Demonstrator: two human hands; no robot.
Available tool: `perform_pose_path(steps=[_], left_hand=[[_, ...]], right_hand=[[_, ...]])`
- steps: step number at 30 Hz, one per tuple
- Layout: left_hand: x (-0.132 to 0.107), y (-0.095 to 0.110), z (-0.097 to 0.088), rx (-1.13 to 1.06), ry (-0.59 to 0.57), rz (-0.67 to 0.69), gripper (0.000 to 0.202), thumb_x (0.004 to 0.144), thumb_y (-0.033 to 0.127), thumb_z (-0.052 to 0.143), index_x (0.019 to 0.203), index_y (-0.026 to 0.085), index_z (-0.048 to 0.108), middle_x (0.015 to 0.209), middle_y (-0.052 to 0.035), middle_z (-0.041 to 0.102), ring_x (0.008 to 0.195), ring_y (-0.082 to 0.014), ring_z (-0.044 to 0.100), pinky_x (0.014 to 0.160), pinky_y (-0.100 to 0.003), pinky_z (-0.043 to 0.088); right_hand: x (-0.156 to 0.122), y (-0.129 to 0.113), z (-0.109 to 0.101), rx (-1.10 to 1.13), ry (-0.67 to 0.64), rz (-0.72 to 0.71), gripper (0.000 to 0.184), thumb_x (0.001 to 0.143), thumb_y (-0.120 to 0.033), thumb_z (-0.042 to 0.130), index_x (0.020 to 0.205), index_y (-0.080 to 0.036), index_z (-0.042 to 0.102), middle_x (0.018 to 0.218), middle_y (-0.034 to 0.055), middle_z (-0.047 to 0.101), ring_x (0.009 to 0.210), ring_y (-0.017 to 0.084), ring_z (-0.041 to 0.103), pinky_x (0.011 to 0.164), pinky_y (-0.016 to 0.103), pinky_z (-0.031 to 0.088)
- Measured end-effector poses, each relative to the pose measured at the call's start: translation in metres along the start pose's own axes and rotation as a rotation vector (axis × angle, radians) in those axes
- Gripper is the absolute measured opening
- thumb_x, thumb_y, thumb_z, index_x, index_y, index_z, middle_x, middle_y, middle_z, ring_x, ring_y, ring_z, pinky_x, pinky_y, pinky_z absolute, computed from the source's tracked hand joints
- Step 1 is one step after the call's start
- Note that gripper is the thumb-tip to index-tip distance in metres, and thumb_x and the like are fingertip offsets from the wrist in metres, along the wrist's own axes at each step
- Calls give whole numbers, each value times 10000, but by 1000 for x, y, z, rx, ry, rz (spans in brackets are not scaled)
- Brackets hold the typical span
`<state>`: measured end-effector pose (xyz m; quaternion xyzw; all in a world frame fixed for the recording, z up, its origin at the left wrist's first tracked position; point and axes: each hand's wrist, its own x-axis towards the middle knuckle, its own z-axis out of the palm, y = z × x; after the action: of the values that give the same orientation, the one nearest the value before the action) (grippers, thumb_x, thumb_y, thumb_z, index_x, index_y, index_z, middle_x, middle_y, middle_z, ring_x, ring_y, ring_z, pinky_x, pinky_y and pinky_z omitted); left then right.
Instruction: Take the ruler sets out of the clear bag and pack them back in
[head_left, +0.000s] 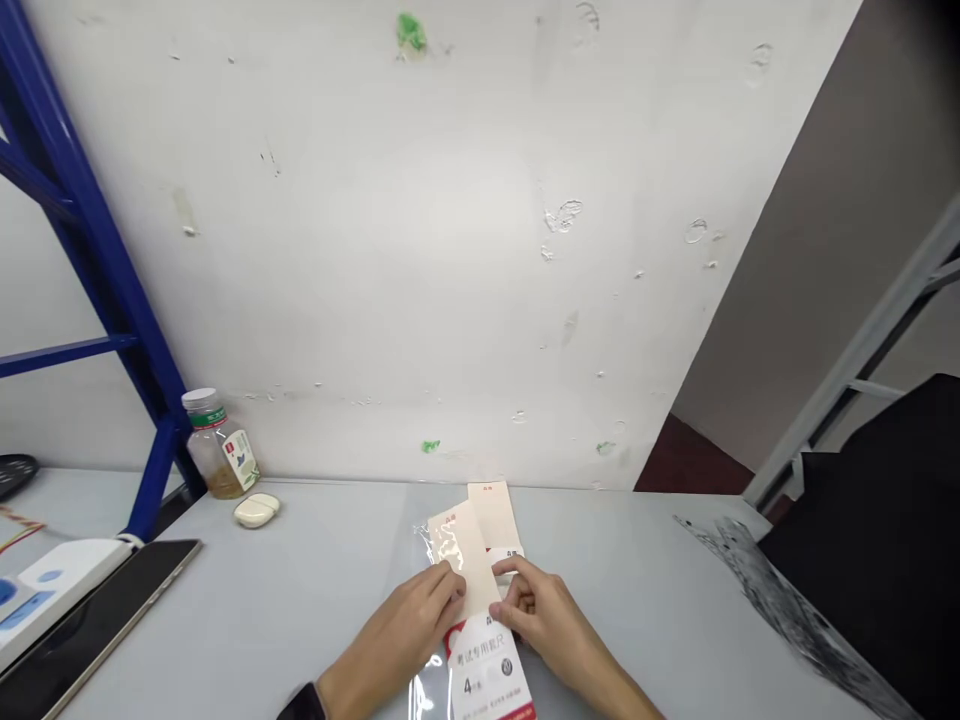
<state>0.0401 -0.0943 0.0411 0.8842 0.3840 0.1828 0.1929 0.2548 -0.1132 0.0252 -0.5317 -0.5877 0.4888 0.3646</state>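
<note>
Wide gray desk point(637, 560), with good room to slide things on both sides of the hands. Long back edge right up by the white wall point(450, 250). To the right, a gray and black patch point(795, 590) and a big black thing point(885, 540) in the way. To the left, a leaning blue frame point(97, 240), and near its foot a jar point(221, 445) with a white lid. Just in front of the jar, a small cream lump point(257, 510). Farther left, a flat black slab point(112, 620) beside a white and blue box point(45, 595).

Near the front, in the middle of the desk, a long flat packet point(484, 645), a bit tilted. Cream on top, white lower down, red at the bottom, with a big 4. Partly under it, another packet point(495, 515). By its left side, shiny clear plastic point(431, 690).

Left hand point(409, 625) on the long packet, fingers curled together; cannot tell if gripping or just pressing. Right hand point(547, 625) by the other side, thumb and pointing finger apart.
</note>
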Motion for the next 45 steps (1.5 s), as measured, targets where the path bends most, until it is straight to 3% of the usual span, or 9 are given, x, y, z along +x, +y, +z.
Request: perform_pose_path(steps=[5,13,18,22,25,28,32,39,45], left_hand=[[-1,0,0,106,56,65,305,1028,275,266,900,225,538,879,-29,601,761,-177,587,671,-287,477],[-1,-8,5,179,189,198,266,1026,254,305,997,231,569,895,-34,615,760,-178,586,700,-309,508],[0,-10,3,121,282,104,186,981,268,409,1033,257,588,977,-35,628,869,-208,601,800,-368,509],[2,-19,0,-234,471,-209,241,925,427,496,1090,268,572,1188,-73,575,1126,-268,546,938,-437,477],[6,-21,-5,-707,420,-413,337,854,535,566,1036,252,543,1214,-81,572,1067,-273,608,851,-402,529],[8,-14,-6,-1068,282,-430,419,795,553,649,1037,257,478,1224,-68,584,916,-234,673,743,-364,561],[8,0,2,-1224,177,-358,482,761,541,699,1050,283,412,1209,-51,595,746,-178,677,626,-346,570],[9,-7,3,-1098,206,-407,457,751,544,681,1014,269,429,1003,-2,616,637,-139,644,523,-271,524],[5,-53,-24,-850,446,-556,378,729,445,643,1012,239,501,1007,-14,581,581,-129,612,487,-277,509]], right_hand=[[-3,-9,-5,-7,-91,64,286,798,-442,643,677,-190,582,511,-52,495,511,105,439,543,242,331],[-5,-14,9,61,-94,90,299,795,-414,628,620,-174,591,471,-26,563,479,101,392,529,248,283],[-4,-11,11,109,-85,64,329,789,-450,636,629,-164,609,486,-19,577,491,106,424,562,254,321],[1,-8,5,181,-42,20,404,772,-546,655,641,-166,612,490,-18,563,522,120,463,590,263,346],[4,-4,1,232,-40,9,453,744,-614,664,679,-166,639,487,-25,547,515,118,460,565,256,346],[5,-3,1,245,-36,19,486,729,-644,660,702,-159,661,484,-32,541,486,104,425,535,245,337],[4,-4,5,206,-31,31,489,745,-637,642,705,-152,683,480,-31,540,451,82,323,486,235,254],[-2,-10,8,130,-68,-39,433,826,-579,573,772,-172,714,537,-6,582,550,145,496,603,272,395],[-1,-7,-11,-265,128,-76,372,881,-520,496,985,-238,715,836,32,682,699,189,568,716,318,449]])
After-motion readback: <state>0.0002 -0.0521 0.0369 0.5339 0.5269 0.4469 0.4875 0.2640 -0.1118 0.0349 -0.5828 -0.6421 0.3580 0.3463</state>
